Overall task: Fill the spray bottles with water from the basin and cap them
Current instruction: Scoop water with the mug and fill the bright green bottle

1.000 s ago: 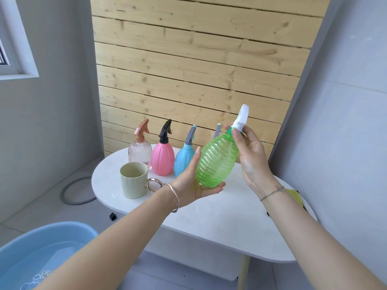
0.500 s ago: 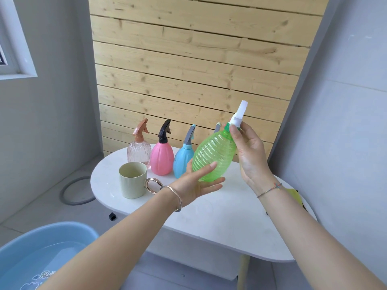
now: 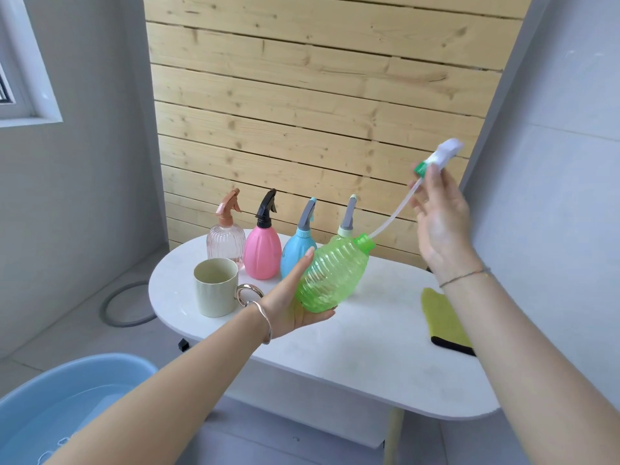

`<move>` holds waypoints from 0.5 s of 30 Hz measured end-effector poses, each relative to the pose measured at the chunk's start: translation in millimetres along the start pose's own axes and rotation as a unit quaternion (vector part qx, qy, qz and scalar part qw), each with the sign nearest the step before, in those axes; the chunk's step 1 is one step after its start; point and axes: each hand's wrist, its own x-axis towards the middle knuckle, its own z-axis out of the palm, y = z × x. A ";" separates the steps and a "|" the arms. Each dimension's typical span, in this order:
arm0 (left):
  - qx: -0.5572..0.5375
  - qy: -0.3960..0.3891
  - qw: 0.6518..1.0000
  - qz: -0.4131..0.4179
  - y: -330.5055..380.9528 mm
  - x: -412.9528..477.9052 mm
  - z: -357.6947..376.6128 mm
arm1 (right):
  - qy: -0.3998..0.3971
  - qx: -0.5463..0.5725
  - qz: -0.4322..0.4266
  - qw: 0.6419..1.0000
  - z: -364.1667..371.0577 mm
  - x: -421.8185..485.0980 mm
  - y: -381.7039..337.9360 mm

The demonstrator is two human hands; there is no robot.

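1. Holding water, a blue basin (image 3: 110, 364) sits on the floor, nearer the viewer than the cream mug (image 3: 216, 286) and to its left.
2. Just right of the mug, the left hand (image 3: 292, 303) is palm up and grasps the base of the green bottle (image 3: 332, 273), thumb along its side and fingers curled beneath. The bottle is tilted above the worktop (image 3: 369, 364) with its neck up and to the right. It is uncapped and looks empty.
3. The mug stands upright on the worktop, and no liquid shows inside it.
4. Well right of the mug, a yellow cloth (image 3: 443, 320) lies flat on the worktop.
5. Up and to the right of the mug, the right hand (image 3: 439, 223) pinches the spray head (image 3: 443, 156) at its green collar, other fingers spread. Its tube (image 3: 392, 219) slants down to the green bottle's mouth.
6. Behind the mug stand capped bottles in a row: a clear bottle (image 3: 225, 245), a pink bottle (image 3: 261, 253) and a blue bottle (image 3: 297, 253). The contents of the pink and blue ones cannot be seen.
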 end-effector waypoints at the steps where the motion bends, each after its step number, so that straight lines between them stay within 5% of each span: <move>1: -0.002 0.008 1.000 -0.005 -2.3 -0.4 -5.3 | 0.007 -0.007 -0.021 1.000 -1.9 8.2 -6.8; 6: -0.041 0.019 0.999 -0.017 -14.6 -2.5 -26.3 | -0.046 -0.148 -0.012 0.988 -8.9 22.5 3.9; 10: -0.038 0.022 0.999 -0.005 -14.0 -10.2 -35.7 | -0.149 -0.343 0.090 0.923 -30.3 -4.0 60.4; 15: -0.030 0.033 0.999 0.004 -10.7 -20.3 -51.0 | -0.207 -0.392 0.196 0.875 -50.1 -47.1 122.5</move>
